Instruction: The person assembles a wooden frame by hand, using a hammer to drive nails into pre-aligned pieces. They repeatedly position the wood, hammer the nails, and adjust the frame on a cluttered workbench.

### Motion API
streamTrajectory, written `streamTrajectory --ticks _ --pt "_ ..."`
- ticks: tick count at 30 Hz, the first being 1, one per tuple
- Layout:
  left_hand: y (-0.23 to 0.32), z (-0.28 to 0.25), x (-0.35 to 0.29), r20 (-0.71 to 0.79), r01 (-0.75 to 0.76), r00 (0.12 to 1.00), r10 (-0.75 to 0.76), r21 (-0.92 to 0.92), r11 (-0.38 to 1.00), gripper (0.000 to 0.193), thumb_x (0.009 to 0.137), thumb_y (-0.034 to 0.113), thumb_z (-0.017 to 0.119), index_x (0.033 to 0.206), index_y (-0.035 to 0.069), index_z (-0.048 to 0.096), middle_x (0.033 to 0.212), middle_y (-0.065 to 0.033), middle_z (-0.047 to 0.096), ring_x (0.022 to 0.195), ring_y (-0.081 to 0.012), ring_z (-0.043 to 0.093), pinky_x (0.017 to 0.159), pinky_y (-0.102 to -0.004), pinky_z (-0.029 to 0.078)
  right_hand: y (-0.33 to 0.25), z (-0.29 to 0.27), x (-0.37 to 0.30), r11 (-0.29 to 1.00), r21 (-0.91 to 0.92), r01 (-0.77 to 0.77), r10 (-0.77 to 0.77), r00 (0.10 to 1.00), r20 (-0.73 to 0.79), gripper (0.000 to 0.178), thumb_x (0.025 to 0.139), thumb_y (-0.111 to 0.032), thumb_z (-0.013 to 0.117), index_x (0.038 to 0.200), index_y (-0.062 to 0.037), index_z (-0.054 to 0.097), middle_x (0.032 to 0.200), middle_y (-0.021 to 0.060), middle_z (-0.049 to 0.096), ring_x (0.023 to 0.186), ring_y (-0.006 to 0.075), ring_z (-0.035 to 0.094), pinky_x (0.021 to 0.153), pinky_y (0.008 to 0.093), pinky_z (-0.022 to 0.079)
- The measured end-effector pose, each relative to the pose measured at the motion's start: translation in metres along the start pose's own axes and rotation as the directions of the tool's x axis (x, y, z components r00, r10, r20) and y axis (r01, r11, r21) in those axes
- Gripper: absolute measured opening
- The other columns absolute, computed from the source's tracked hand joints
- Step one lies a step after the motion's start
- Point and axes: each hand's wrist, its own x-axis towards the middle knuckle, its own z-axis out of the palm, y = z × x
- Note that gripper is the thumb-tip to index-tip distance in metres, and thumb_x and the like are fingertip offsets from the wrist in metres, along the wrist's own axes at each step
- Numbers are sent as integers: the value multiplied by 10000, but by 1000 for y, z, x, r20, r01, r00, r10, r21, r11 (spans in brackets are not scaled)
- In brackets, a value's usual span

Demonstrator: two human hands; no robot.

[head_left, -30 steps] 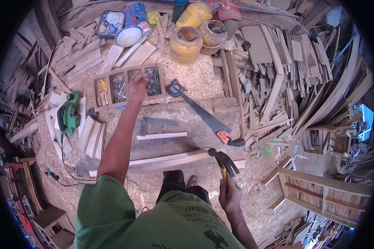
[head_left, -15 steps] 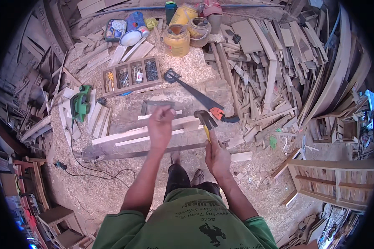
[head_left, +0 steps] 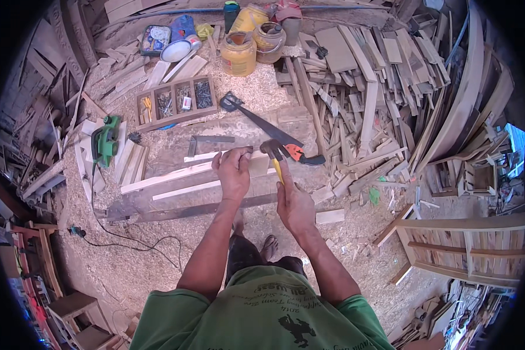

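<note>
Though nothing seems fastened at the batten (head_left: 169, 177), a claw hammer (head_left: 274, 154) is gripped by the right hand (head_left: 297, 207); left hand (head_left: 233, 174), hold unclear.

Soft, fairly even light of moderate brightness falls on the workbench (head_left: 291, 121), with faint shadows around it. Well to the right of the bench, a bluish-white patch (head_left: 515, 153) glares, washed out. Far left of it, clutter (head_left: 32, 128) dims. The hammer (head_left: 274, 151) over the bench looks slightly soft. Outward from the bench, detail smears, edges bow, and black vignetting closes in.
</note>
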Motion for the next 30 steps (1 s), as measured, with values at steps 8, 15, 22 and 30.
streamTrajectory --ticks 8,15,22,30 --pt "-5 6 1 -110 -60 992 67 68 996 97 1026 156 697 1076 149 779 1083 -28 801 1145 -245 700 1168 -484 348 -42 -43 3 958 132 253 -235 962 -143 651 1110 -211 603 1728 -205 396 832 258 702 678 475 708 636 587 570" --pt "1 5 -2 -128 -92 987 98 55 994 106 983 144 721 1074 127 774 1109 -82 795 1136 -285 694 1136 -476 363 -54 -47 18 976 -129 176 -163 981 107 648 1061 -56 660 1677 -146 480 888 252 728 727 463 720 647 549 555" --pt "-3 6 -9 -154 -121 980 123 20 992 96 993 135 715 1065 137 780 1099 -21 803 1127 -249 702 1124 -477 371 -60 -50 4 976 73 206 -201 977 -75 664 1095 -120 622 1718 -206 409 888 280 729 764 494 730 670 568 546" --pt "0 -9 0 40 -173 985 168 147 974 197 967 220 747 1144 142 780 1105 -70 802 1125 -286 717 1075 -485 422 -12 -11 3 995 -67 70 -69 997 17 751 1114 -209 557 1782 -257 216 850 295 726 743 507 725 690 622 587"
